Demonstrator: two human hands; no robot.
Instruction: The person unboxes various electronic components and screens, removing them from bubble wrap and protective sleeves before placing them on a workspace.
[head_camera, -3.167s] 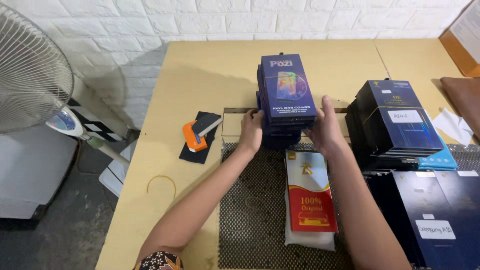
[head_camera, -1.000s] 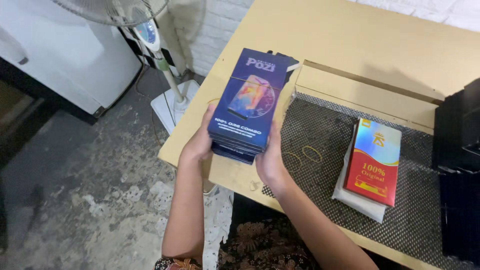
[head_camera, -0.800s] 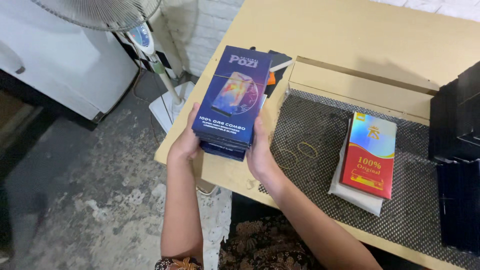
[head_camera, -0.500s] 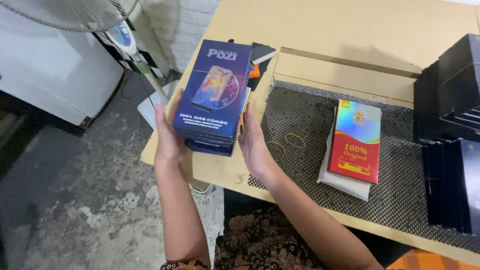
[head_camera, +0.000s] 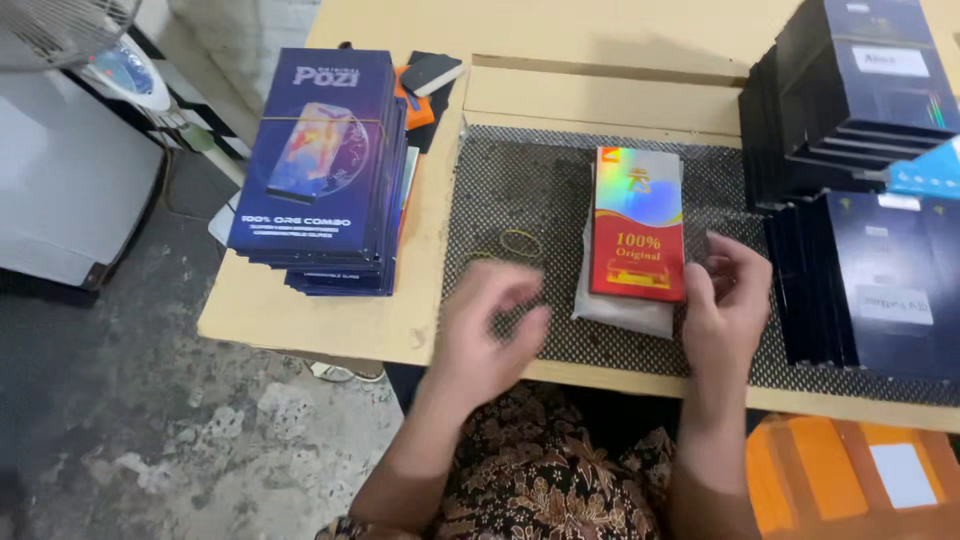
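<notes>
The red packet (head_camera: 638, 225) lies on a grey pouch on the black mesh mat (head_camera: 540, 180), mid-desk. The right hand (head_camera: 727, 305) touches its right edge, fingers loosely spread; the left hand (head_camera: 490, 330), blurred, fingers apart, hovers near a rubber band (head_camera: 521, 241). The blue box stack (head_camera: 320, 170) sits at the desk's (head_camera: 600, 40) left edge.

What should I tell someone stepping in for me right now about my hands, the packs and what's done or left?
Left hand: empty, open, blurred, over the black mesh mat near the loose rubber band.
Right hand: empty, fingers touching the right edge of the red and holographic flat pack, which lies on a grey pouch.
Done: the banded stack of dark blue flat boxes sits at the left edge of the tan wooden table.
Left: the red pack lies unbanded; black boxes are stacked at the right.
</notes>
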